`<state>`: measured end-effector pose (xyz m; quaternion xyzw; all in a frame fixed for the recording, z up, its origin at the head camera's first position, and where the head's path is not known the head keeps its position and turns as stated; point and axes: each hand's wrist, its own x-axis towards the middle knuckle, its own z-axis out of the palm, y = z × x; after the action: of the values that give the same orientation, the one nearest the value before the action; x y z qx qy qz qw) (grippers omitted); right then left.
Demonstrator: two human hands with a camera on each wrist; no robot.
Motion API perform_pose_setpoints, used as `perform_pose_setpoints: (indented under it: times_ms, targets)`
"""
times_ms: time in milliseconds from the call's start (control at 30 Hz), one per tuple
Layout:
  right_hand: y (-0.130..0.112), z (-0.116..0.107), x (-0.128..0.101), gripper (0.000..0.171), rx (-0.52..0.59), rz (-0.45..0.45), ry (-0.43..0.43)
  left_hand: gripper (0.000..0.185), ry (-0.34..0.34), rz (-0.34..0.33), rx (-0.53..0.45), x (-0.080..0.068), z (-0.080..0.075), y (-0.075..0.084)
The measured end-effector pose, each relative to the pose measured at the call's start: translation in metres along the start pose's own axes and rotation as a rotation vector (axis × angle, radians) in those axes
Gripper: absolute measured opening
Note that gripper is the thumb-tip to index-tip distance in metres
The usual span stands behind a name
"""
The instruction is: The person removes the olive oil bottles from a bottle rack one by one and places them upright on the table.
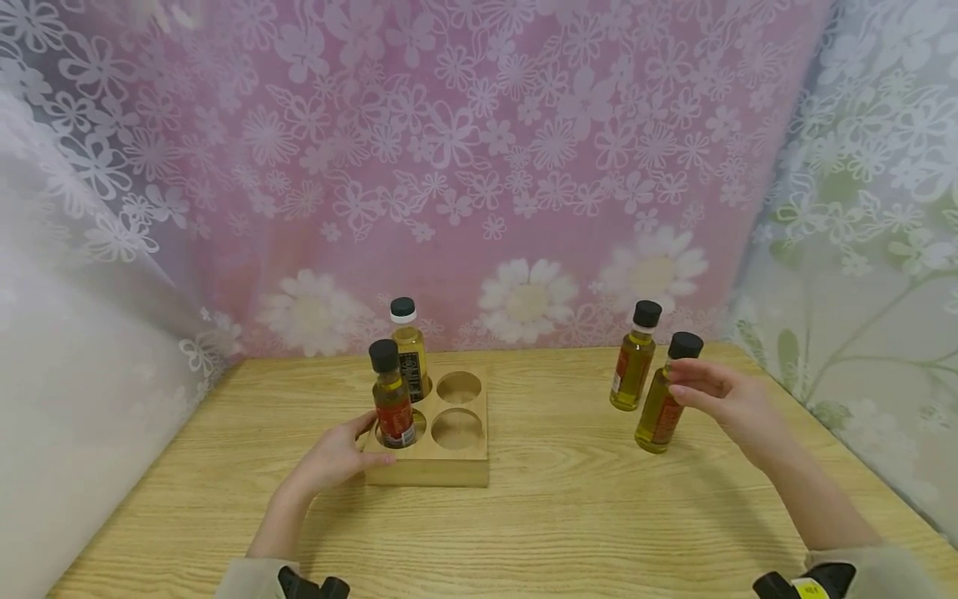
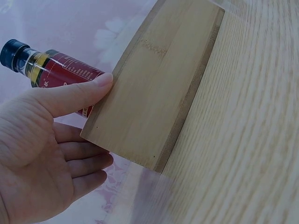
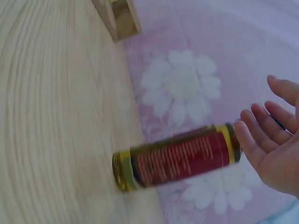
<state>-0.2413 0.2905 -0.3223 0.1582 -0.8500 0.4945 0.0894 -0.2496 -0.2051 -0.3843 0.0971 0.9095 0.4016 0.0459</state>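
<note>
A floral curtain (image 1: pixel 464 166) backs a wooden table (image 1: pixel 569 516). On it sits a four-hole wooden holder (image 1: pixel 449 453) carrying two oil bottles in its left holes; its right holes stand vacant. The left hand (image 1: pixel 337 457), fingers straight and relaxed, rests against the holder's left side, thumb on its top edge. Well to the right, the right hand (image 1: pixel 722 399), fingers spread wide, reaches the neck of a red-labelled bottle (image 1: pixel 660 408), which stands with its long axis slightly tilted. A second loose bottle (image 1: pixel 633 362) stands upright just behind it.
</note>
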Motion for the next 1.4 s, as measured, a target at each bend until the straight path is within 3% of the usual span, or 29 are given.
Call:
perform_pose_setpoints:
  times_ms: [267,467,733,1100,1400]
  targets:
    - [-0.029,0.031,0.019,0.049,-0.002,0.027,-0.059,0.088,0.005,0.008,-0.011,0.000,0.000,0.001]
    - [-0.041,0.054,0.036,0.049,0.057,-0.021,-0.134,0.089,0.010,0.004,-0.012,-0.001,0.001,0.000]
    - [-0.053,0.084,0.056,0.048,0.089,-0.061,-0.171,0.089,0.007,0.002,-0.015,-0.001,0.000,0.001]
    - [-0.063,0.124,0.071,0.046,0.186,-0.112,-0.210,0.089,0.005,0.002,-0.011,-0.001,0.000,0.001]
    - [-0.078,0.154,0.078,0.048,0.212,-0.079,-0.265,0.090,0.000,0.010,-0.018,0.000,0.000,-0.001]
